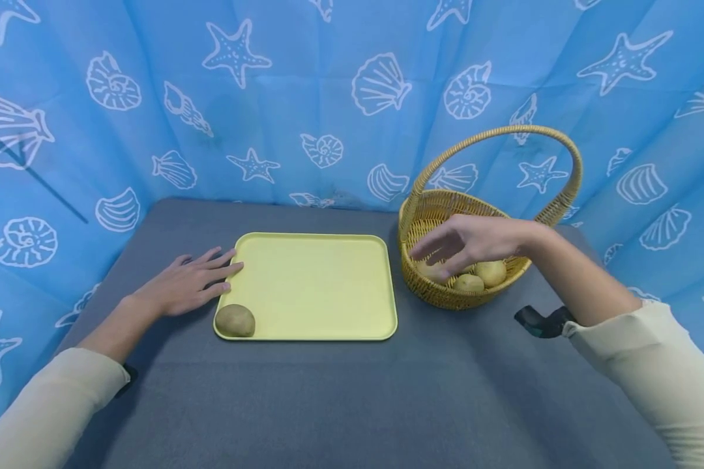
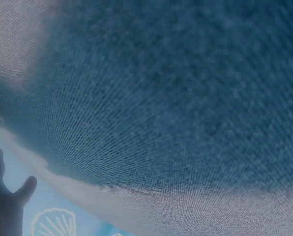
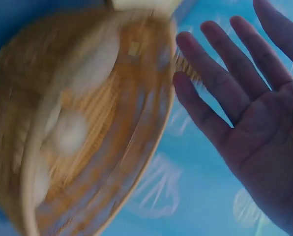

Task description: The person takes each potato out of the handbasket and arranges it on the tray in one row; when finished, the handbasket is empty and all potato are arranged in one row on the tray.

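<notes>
My right hand (image 1: 475,244) hovers over the wicker basket (image 1: 446,299), fingers spread and loosely bent, with nothing in it. Pale potatoes (image 1: 491,273) lie in the basket beneath that hand. In the right wrist view the palm and straight fingers of the right hand (image 3: 264,118) show beside the basket rim, and the potatoes (image 3: 70,132) are blurred. At the left edge of the yellow tray (image 1: 317,286), my left hand (image 1: 182,283) is held flat with fingers outstretched, fingertips overlapping the rim. One brown potato (image 1: 235,320) sits in the tray's near left corner.
A tall arched handle (image 1: 498,133) rises over the basket. Grey cloth (image 1: 340,404) covers the table. Behind it and at the sides hangs a blue curtain (image 1: 293,104) with white shells and starfish. The left wrist view mostly shows table cloth (image 2: 161,123).
</notes>
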{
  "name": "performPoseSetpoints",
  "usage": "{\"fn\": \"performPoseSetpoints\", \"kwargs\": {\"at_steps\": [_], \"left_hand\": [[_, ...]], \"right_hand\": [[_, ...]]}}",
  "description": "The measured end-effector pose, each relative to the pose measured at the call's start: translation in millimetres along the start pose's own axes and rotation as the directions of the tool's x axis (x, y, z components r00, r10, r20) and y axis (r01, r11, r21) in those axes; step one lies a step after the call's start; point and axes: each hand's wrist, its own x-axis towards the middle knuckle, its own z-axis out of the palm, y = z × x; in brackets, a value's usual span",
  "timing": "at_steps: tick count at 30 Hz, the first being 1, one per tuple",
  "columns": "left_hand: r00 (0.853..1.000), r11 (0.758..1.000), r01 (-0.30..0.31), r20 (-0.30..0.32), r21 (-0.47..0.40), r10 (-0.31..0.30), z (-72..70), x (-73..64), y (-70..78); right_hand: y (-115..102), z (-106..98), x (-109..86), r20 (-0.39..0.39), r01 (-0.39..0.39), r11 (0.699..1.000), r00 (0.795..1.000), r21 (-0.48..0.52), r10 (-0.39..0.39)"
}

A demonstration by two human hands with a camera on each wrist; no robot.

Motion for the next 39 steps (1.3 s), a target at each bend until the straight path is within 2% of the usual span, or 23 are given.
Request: {"fn": "performPoseSetpoints", "kwargs": {"at_steps": [3,7,11,17,23,30,34,39], "left_hand": [[1.0,1.0,-0.004,-0.001,0.003,0.004,0.6,0.5,-1.2],[1.0,1.0,-0.012,-0.019,0.001,0.012,2.5,1.1,-2.6],[0.999,1.0,-0.02,-0.029,0.003,0.02,3.6,1.6,-1.5],[1.0,1.0,-0.009,-0.005,0.0,0.009,3.0,2.4,0.3],[1.0,1.0,-0.003,-0.003,0.003,0.003,1.2,1.5,0.3],[1.0,1.0,0.006,-0.001,0.007,-0.006,1.2,0.8,-0.7],[1.0,1.0,0.008,-0.001,0.004,-0.008,2.3,1.4,-1.0],[1.0,1.0,0.002,-0.009,-0.001,-0.002,3.0,2.4,-1.1]], "right_hand": [[20,-16,-15.0,-0.005,-0.093,0.995,0.996,0.049,0.093],[44,-30,-28.9,-0.01,-0.172,0.985,0.985,0.019,0.172],[66,-37,-36.9,-0.043,-0.238,0.971,0.971,-0.019,0.237],[89,-41,-40.3,-0.1,-0.312,0.95,0.945,-0.005,0.31],[102,-46,-39.5,-0.081,-0.398,0.917,0.915,-0.009,0.396],[106,-53,-35.7,0.026,-0.468,0.883,0.882,-0.041,0.47],[109,-55,-32.6,0.088,-0.489,0.872,0.867,-0.033,0.49],[110,-55,-29.7,0.098,-0.5,0.863,0.857,-0.074,0.505]]}}
